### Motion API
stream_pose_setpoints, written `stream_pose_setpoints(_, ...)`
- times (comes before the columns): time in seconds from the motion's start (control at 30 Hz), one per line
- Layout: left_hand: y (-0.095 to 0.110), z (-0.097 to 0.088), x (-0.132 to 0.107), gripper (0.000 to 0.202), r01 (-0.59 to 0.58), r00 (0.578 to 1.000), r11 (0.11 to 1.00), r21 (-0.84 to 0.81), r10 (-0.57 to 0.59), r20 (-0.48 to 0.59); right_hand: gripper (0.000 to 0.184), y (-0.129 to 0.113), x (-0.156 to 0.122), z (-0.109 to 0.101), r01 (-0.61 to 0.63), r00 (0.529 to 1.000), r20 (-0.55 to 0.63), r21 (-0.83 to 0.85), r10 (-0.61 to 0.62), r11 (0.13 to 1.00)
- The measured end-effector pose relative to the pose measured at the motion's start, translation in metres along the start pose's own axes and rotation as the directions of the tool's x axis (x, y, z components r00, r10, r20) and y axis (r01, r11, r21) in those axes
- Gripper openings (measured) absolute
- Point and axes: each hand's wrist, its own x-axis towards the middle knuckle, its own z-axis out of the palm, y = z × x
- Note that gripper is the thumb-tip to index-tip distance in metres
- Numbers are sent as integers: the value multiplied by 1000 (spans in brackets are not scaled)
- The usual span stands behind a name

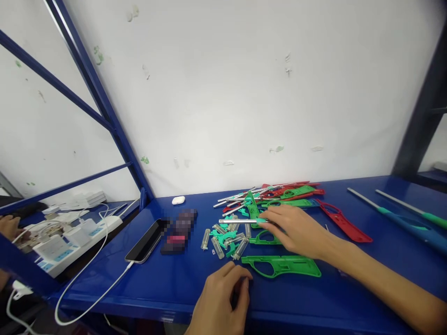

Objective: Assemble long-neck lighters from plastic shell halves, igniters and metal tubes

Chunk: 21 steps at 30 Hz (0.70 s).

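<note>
My right hand (293,228) is closed with its fingertips on a metal lighter tube (237,221), which points left above a pile of small parts. Under and beside the tube lie clear lighter fuel tanks (218,249) and teal plastic pieces (232,251). A green lighter casing half (296,266) rests flat between my hands, with another green casing half (256,238) partly covered by my right hand. Near the table's front edge, my left hand (223,298) has its fingers curled in toward the thumb; what they hold, if anything, is hidden.
More tubes and red casing halves (345,225) lie toward the wall. Two long blue-and-teal lighters (401,218) are at the right. At the left are a phone (146,242) on a white cable, a dark pixelated object (179,232), a white earphone case (178,200) and a power strip (87,237).
</note>
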Motion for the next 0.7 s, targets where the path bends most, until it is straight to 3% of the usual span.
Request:
stream_pose_setpoints(0.1, -2, 3, -3, 25, -13, 999, 1000, 3, 13, -35, 34, -5, -3, -6, 7, 999, 53, 5, -7, 1000)
stream_pose_setpoints(0.2, -5, 7, -13, 25, -44, 982, 999, -13, 41, -182, 36, -14, -11, -15, -31, 995, 92, 46, 27, 998)
stream_pose_setpoints(0.3, -2, 7, -22, 30, -144, 913, 990, -4, 131, -387, 41, -26, -24, -21, -216, 965, 190, 200, 179, 956)
stream_pose_setpoints(0.4, 9, 0, -18, 47, -317, 838, 945, 85, 321, -442, 42, -39, -36, -23, -304, 939, 243, 259, 243, 917)
stream_pose_setpoints(0.43, 12, -1, -13, 55, -292, 844, 943, 158, 332, -421, 42, -44, -37, -23, -307, 939, 244, 268, 244, 913)
stream_pose_setpoints(0.53, 17, 0, 5, 66, -178, 930, 936, 302, 261, -260, 40, -59, -34, -28, -309, 936, 266, 299, 231, 903)
stream_pose_setpoints(0.7, -2, 9, 21, 30, -159, 955, 954, 254, 214, -207, 36, -67, -22, -36, -325, 926, 286, 268, 248, 907)
